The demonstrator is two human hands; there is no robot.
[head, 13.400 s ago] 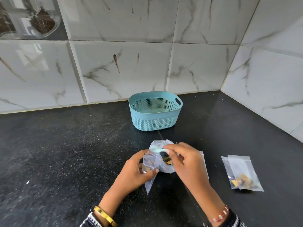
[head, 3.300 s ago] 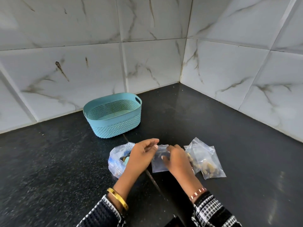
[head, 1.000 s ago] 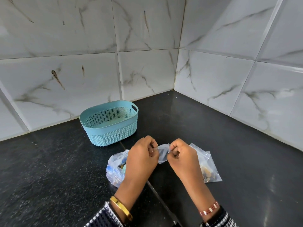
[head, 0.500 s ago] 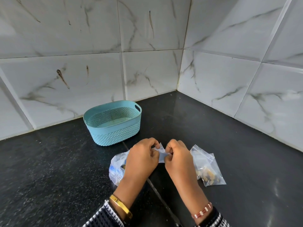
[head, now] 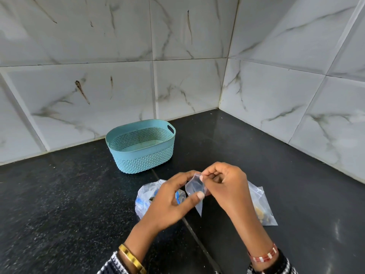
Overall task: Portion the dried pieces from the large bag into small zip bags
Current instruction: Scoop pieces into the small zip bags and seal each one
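Fingers of both hands hold one small zip bag (head: 194, 187) in the air just above a black desk (head: 59, 204). On the left hand (head: 169, 202), the thumb presses the lower front of this clear, seemingly empty bag while the fingers curl behind its upper edge. On the right hand (head: 227, 186), the thumb and fingertips pinch the top edge from the other side. The bag hangs with one corner pointing downward. Behind and below the left hand, the large bag (head: 146, 196) of crumpled clear plastic with blue markings lies on the desk; its contents are mostly hidden. To the right, partly covered by the right hand, filled small bags (head: 260, 206) lie flat on the desk with tan dried pieces (head: 261, 213) visible inside. Farther back, near the marble-patterned tiled wall (head: 177, 46), stands a teal perforated basket (head: 141, 155), well apart from the bags. A gold bangle (head: 131, 259) circles the left wrist, and a red and white bracelet (head: 263, 256) the right, above patterned black and white sleeves (head: 112, 265).
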